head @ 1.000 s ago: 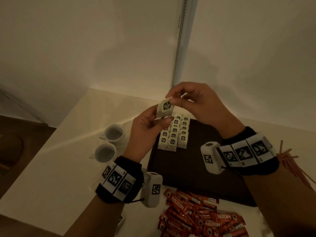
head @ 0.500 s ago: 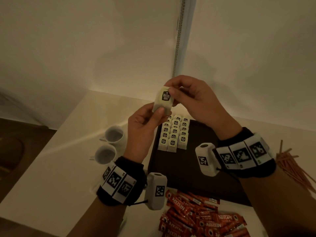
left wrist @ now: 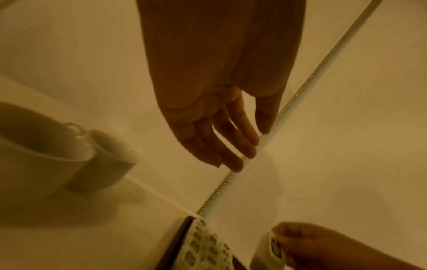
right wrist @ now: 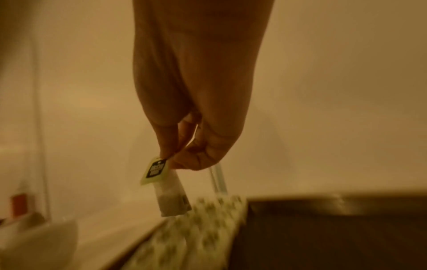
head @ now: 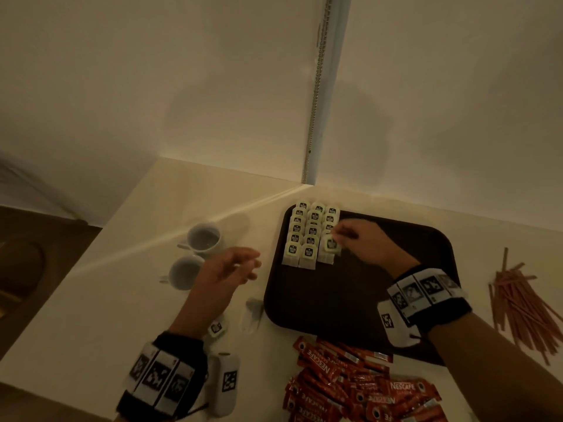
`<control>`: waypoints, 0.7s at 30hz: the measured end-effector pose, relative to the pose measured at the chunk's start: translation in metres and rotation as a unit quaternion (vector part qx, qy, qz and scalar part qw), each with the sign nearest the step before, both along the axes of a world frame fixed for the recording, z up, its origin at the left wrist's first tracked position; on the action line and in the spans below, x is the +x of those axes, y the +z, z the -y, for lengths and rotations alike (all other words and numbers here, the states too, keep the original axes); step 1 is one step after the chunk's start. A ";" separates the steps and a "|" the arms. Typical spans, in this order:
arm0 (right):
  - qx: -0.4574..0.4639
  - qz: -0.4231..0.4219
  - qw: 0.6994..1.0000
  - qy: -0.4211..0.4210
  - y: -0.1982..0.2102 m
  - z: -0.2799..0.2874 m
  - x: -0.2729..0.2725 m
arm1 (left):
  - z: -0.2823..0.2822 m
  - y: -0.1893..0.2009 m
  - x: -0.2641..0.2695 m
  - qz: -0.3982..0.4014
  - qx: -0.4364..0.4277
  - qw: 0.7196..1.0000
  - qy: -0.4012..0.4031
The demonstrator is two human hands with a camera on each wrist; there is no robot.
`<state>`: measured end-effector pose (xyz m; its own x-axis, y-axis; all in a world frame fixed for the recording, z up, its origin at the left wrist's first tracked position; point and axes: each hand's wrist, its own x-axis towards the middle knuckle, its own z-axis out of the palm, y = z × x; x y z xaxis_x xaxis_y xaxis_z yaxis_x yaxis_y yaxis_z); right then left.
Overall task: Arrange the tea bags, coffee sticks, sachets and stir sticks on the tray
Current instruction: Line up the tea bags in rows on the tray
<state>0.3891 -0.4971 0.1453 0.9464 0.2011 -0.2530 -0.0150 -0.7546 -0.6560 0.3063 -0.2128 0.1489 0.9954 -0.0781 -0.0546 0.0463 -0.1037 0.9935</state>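
Three columns of pale green tea bags with black labels [head: 310, 231] lie in overlapping rows at the far left corner of the dark brown plastic tray [head: 359, 300], which sits on the cream tabletop [head: 122, 300] against its far edge. The right hand [head: 365, 243] is over that corner of the tray, thumb and forefinger pinching the paper tag of one more tea bag [right wrist: 166, 188], whose pouch hangs below the tag above the near end of the rightmost column (whether it touches the bags beneath cannot be told, as the hand is blurred). The left hand [head: 225, 269] hovers over the tabletop just left of the tray, fingers [left wrist: 231, 146] nearly straight and loosely spread, holding nothing.

Two white ceramic cups [head: 195, 254] stand side by side near the left edge of the tabletop, just left of that hand. One loose tea bag [head: 217, 327] lies on the tabletop beside the left wrist, near the tray's near left corner. A heap of red Nescafe coffee sticks [head: 350, 385] lies along the near edge of the tabletop, touching the tray's near rim. A bundle of thin reddish-brown stir sticks [head: 518, 306] lies fanned out toward the right edge of the tabletop, apart from the tray.
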 end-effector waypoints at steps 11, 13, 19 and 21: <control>0.012 -0.084 0.990 -0.110 -0.079 0.001 0.012 | -0.058 -0.042 -0.057 -0.151 0.028 0.987 0.048; 0.008 -0.073 0.988 -0.134 -0.084 -0.002 0.016 | -0.064 -0.044 -0.062 -0.155 0.032 0.986 0.054; 0.015 -0.065 0.983 -0.173 -0.094 -0.007 0.023 | -0.069 -0.044 -0.065 -0.155 0.043 0.985 0.063; 0.018 -0.025 0.982 -0.184 -0.092 -0.011 0.022 | -0.070 -0.044 -0.063 -0.148 0.065 0.984 0.067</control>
